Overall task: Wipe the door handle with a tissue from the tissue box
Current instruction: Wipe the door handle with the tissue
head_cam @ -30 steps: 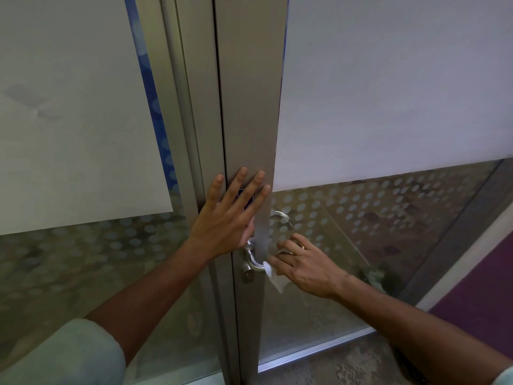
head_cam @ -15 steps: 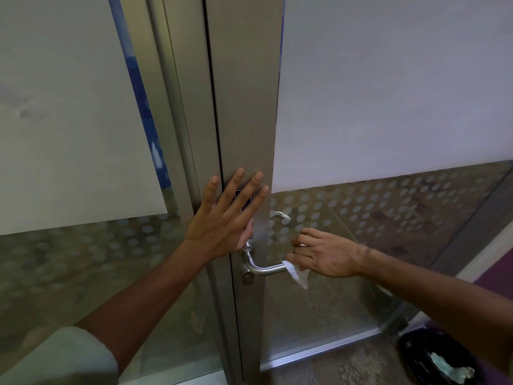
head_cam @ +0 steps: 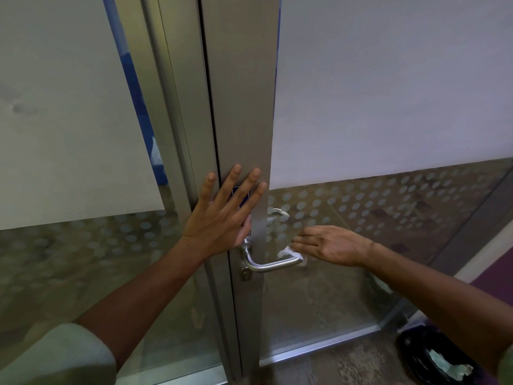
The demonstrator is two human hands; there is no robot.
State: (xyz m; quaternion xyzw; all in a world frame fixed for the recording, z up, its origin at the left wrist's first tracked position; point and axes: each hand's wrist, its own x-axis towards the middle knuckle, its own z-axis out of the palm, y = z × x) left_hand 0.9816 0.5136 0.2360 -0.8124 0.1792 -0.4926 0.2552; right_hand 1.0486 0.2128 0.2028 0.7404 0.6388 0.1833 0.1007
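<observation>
A silver lever door handle (head_cam: 266, 264) juts to the right from the grey metal door frame (head_cam: 238, 107). My left hand (head_cam: 222, 215) lies flat on the frame just above the handle, fingers spread. My right hand (head_cam: 330, 244) is at the handle's free end, fingers fairly straight, pinching a small white tissue (head_cam: 291, 254) that touches the tip of the lever. Most of the tissue is hidden under my fingers. No tissue box is in view.
Frosted glass panels with a dotted band (head_cam: 388, 195) flank the frame. A second handle (head_cam: 277, 213) shows through the glass on the far side. A black bin (head_cam: 433, 357) with crumpled paper stands on the floor at lower right.
My right hand has slid the tissue rightward along the lever, from near the frame out to its tip. The left hand stays pressed on the frame.
</observation>
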